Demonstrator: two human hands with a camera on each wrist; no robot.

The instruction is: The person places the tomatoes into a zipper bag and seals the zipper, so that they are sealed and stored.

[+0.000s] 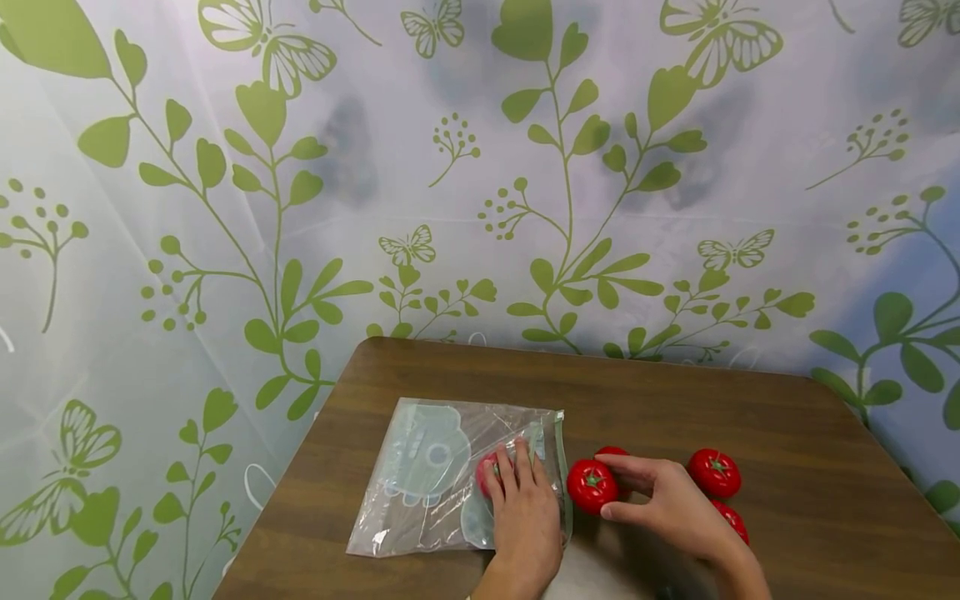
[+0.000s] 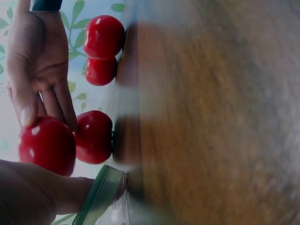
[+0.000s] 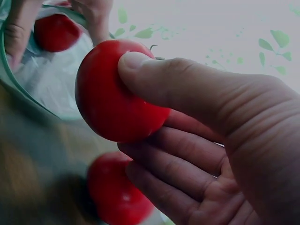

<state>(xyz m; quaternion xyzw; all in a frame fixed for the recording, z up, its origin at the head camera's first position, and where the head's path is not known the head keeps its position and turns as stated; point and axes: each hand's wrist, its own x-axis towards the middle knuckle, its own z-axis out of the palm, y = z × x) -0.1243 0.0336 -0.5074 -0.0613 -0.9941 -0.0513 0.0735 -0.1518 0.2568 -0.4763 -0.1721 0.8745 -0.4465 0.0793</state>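
A clear zip bag (image 1: 375, 525) with a pale cartoon print lies flat on the table, its green-edged mouth facing right. Inside it, near the mouth, sits a red tomato (image 3: 56, 33). My left hand (image 1: 525, 512) rests at the bag's mouth end, fingers extended over that tomato. Between thumb and fingers, my right hand (image 1: 671, 504) pinches another tomato (image 1: 592, 487) with a green top, just outside the mouth. Behind it, partly hidden by the right hand, is one more tomato (image 1: 613, 451).
Two further tomatoes, one upper (image 1: 715, 472) and one lower (image 1: 731, 520), stand right of my right hand, the lower partly covered by the wrist. The brown wooden table (image 1: 810, 467) ends at a leaf-and-butterfly patterned curtain (image 1: 465, 192).
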